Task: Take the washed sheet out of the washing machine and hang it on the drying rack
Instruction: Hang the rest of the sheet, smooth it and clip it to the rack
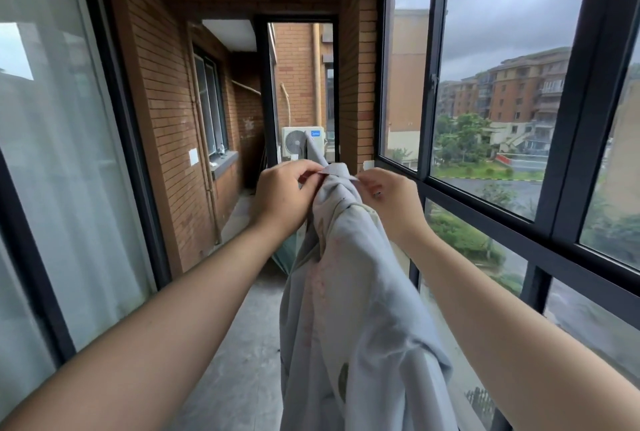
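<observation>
Your sheet [346,309], soft pale blue-grey cloth with faint pink and olive prints, hangs in long crumpled folds from the centre down to 6 o'clock and runs off the bottom edge. At its bunched top your left hand [282,195] pinches the hem between thumb and curled fingers. Your right hand [391,202], just toward 3 o'clock, pinches the same edge, so the hands sit close with cloth between them. Below lies a dull grey concrete floor [242,344]. A rough brown brick wall [166,101] runs at 10 o'clock and a dark-framed window [441,49] at 2 o'clock. Farthest, near 12 o'clock, stands a boxy white air-conditioner unit [298,141] with a round fan grille.
</observation>
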